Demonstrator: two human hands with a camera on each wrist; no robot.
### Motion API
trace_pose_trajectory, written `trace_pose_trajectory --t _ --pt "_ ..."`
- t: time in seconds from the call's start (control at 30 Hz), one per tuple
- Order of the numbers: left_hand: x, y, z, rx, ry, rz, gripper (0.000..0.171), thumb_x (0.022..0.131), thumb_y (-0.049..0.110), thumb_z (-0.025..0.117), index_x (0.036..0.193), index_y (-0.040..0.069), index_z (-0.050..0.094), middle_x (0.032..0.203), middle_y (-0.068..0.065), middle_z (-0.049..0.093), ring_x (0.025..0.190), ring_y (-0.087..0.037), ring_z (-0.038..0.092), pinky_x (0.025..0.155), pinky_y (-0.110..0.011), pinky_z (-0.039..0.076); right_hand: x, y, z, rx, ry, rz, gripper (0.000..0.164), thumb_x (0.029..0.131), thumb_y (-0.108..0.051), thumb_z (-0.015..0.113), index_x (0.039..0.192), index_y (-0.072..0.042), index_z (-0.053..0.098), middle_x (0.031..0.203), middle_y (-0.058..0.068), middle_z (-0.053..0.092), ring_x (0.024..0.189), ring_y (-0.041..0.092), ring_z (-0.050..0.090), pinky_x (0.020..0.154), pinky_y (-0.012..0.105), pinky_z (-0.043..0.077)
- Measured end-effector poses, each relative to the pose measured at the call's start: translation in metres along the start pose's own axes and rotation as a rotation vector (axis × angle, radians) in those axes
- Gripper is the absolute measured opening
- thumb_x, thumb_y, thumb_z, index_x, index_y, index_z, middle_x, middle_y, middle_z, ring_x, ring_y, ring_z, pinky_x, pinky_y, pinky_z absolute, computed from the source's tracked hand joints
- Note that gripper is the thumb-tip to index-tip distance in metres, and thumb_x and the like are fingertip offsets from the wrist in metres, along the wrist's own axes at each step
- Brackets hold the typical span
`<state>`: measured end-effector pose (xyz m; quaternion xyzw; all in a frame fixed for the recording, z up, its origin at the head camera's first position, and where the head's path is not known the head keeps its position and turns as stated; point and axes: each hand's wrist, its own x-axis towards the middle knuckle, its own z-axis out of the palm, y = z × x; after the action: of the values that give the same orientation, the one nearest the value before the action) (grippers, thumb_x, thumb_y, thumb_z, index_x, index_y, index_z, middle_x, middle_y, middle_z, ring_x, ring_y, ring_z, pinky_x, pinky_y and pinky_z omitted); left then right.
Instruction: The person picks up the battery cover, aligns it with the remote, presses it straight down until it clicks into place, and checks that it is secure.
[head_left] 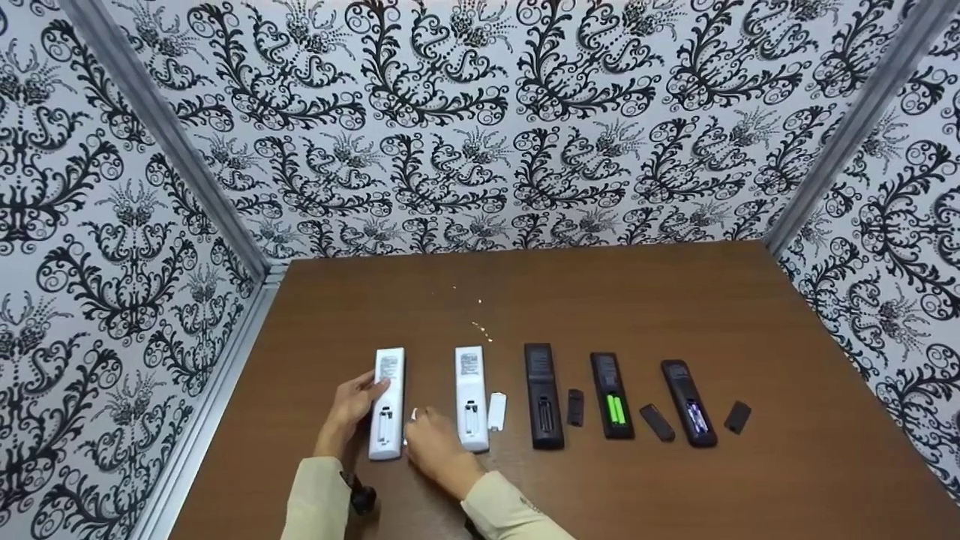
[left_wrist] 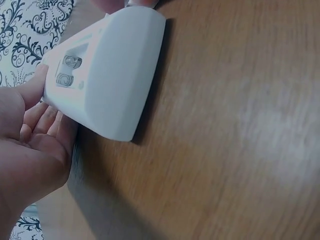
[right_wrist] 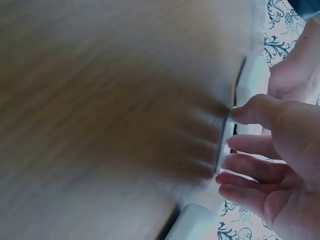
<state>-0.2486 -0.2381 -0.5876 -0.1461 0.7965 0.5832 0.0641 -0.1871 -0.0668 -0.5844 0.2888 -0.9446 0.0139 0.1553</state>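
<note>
The left hand (head_left: 352, 401) has its grip closed on the left remote (head_left: 389, 399), thumb over the top face and fingers at its left side. That remote lies back up on the bench (head_left: 637, 300), its compartment (head_left: 386, 427) open. Just right of it, the right hand (head_left: 436, 442) has thumb and bent fingertips against a white cover (right_wrist: 227, 131) (whether that grip pinches it, I cannot tell). Further right lie a second white remote (head_left: 471, 386) with its cover (head_left: 497, 412) beside it, then three dark remotes (head_left: 540, 375), one holding green batteries (head_left: 615, 409).
</note>
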Motion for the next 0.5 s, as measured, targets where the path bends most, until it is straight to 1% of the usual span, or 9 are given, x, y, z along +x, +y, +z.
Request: trace_pose_trajectory --t 0.07,0.1,0.17,0.23,0.3,0.33,0.37,0.43,0.5 --pt "0.000 -0.001 0.001 0.009 -0.002 -0.001 0.058 0.096 0.024 0.067 0.141 -0.009 0.049 0.134 -0.029 0.060 0.103 -0.021 0.064 0.091 -0.031 0.051 -0.001 0.002 -0.002 0.048 -0.012 0.007 0.011 0.077 -0.025 0.080 0.077 -0.015 0.075 0.080 0.000 0.069 0.074 0.015 0.063 0.064 0.024 0.053" --pt "0.000 -0.001 0.001 0.015 -0.002 -0.003 0.059 0.096 0.024 0.068 0.142 -0.008 0.049 0.134 -0.028 0.061 0.101 -0.019 0.064 0.091 -0.030 0.051 -0.001 0.003 -0.003 0.068 -0.017 0.013 0.010 0.077 -0.022 0.081 0.077 -0.015 0.075 0.079 0.000 0.069 0.073 0.015 0.064 0.064 0.024 0.053" --pt "0.002 -0.001 0.002 0.017 -0.008 0.010 0.060 0.096 0.024 0.068 0.142 -0.010 0.048 0.133 -0.029 0.061 0.102 -0.019 0.065 0.093 -0.032 0.051 -0.002 0.003 -0.005 0.087 -0.032 0.021 0.008 0.076 -0.018 0.081 0.076 -0.014 0.074 0.079 0.001 0.070 0.072 0.016 0.065 0.065 0.025 0.054" --pt "0.003 -0.001 0.002 0.026 -0.007 0.011 0.060 0.096 0.023 0.067 0.142 -0.009 0.048 0.135 -0.029 0.061 0.104 -0.021 0.064 0.096 -0.034 0.050 -0.002 0.003 -0.007 0.072 -0.051 0.016 0.006 0.077 -0.016 0.080 0.078 -0.013 0.075 0.080 0.001 0.071 0.071 0.017 0.066 0.064 0.025 0.054" --pt "0.004 -0.001 0.003 0.034 0.004 0.015 0.058 0.096 0.022 0.067 0.141 -0.009 0.048 0.135 -0.029 0.060 0.105 -0.021 0.064 0.097 -0.034 0.049 -0.001 0.004 -0.009 0.054 -0.058 0.001 0.005 0.078 -0.014 0.080 0.079 -0.013 0.074 0.081 0.001 0.071 0.071 0.016 0.066 0.063 0.025 0.054" --pt "0.005 -0.001 0.002 0.036 0.005 0.023 0.057 0.097 0.021 0.066 0.141 -0.010 0.048 0.136 -0.031 0.058 0.107 -0.023 0.063 0.098 -0.036 0.049 -0.001 0.005 -0.010 0.050 -0.059 -0.008 0.005 0.078 -0.014 0.079 0.080 -0.012 0.074 0.080 0.001 0.071 0.070 0.016 0.066 0.062 0.025 0.054" --pt "0.005 0.000 0.003 0.034 0.012 0.021 0.055 0.097 0.020 0.066 0.140 -0.010 0.049 0.135 -0.031 0.059 0.107 -0.024 0.063 0.098 -0.036 0.049 -0.001 0.007 -0.011 0.062 -0.061 -0.012 0.004 0.079 -0.012 0.078 0.080 -0.012 0.074 0.080 0.001 0.071 0.070 0.016 0.066 0.062 0.025 0.054" --pt "0.005 0.000 0.002 0.031 0.017 0.019 0.055 0.097 0.020 0.066 0.140 -0.010 0.050 0.135 -0.031 0.059 0.106 -0.024 0.064 0.097 -0.035 0.050 0.000 0.009 -0.013 0.118 -0.068 -0.005 0.004 0.079 -0.010 0.077 0.078 -0.012 0.073 0.079 0.001 0.071 0.069 0.017 0.067 0.060 0.025 0.054" --pt "0.004 0.000 0.001 0.029 0.016 0.018 0.055 0.097 0.019 0.066 0.140 -0.010 0.049 0.135 -0.031 0.059 0.105 -0.023 0.064 0.096 -0.034 0.050 0.000 0.011 -0.015 0.212 -0.085 0.019 0.006 0.079 -0.007 0.075 0.077 -0.012 0.072 0.077 0.002 0.071 0.068 0.019 0.068 0.060 0.027 0.054"
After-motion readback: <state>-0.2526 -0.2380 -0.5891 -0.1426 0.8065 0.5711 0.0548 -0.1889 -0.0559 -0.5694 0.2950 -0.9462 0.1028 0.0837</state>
